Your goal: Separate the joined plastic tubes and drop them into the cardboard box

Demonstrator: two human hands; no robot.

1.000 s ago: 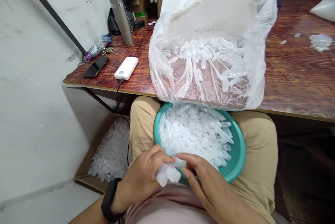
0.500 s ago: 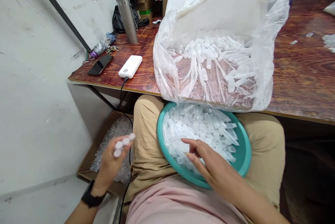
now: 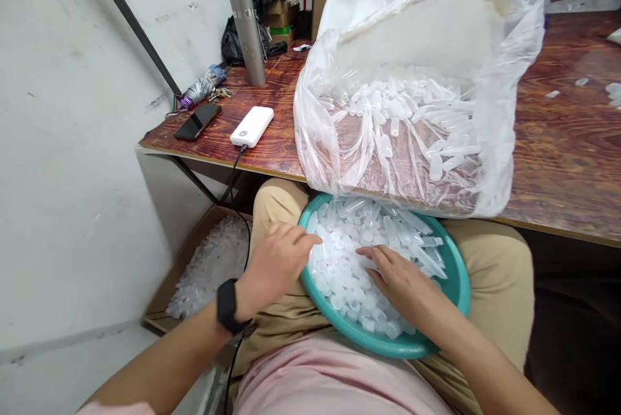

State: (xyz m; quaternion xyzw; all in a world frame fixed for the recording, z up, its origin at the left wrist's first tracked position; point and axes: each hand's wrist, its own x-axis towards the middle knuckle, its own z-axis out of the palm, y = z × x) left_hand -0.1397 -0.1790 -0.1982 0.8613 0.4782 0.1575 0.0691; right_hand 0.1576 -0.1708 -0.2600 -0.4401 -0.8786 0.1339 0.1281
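Note:
A teal basin [image 3: 391, 344] full of small clear plastic tubes [image 3: 373, 231] rests on my lap. My left hand [image 3: 274, 261], with a black band on its wrist, reaches over the basin's left rim; its fingers are loosely spread, touch the tubes and hold nothing. My right hand [image 3: 398, 278] lies on the tubes in the middle of the basin, fingers stretched to the left. A large clear plastic bag [image 3: 417, 33] holding more tubes stands open on the table edge just above the basin.
The wooden table [image 3: 557, 143] carries a white power bank [image 3: 252, 126] with a cable, a black phone [image 3: 197, 121], a steel flask [image 3: 247, 14] and a folded umbrella [image 3: 198, 88]. A cardboard box [image 3: 162, 292] of tubes sits on the floor at my left, by the white wall.
My left hand carried a few tubes out over the floor box, now returns empty to the basin's rim. My right hand has stayed on the tubes.

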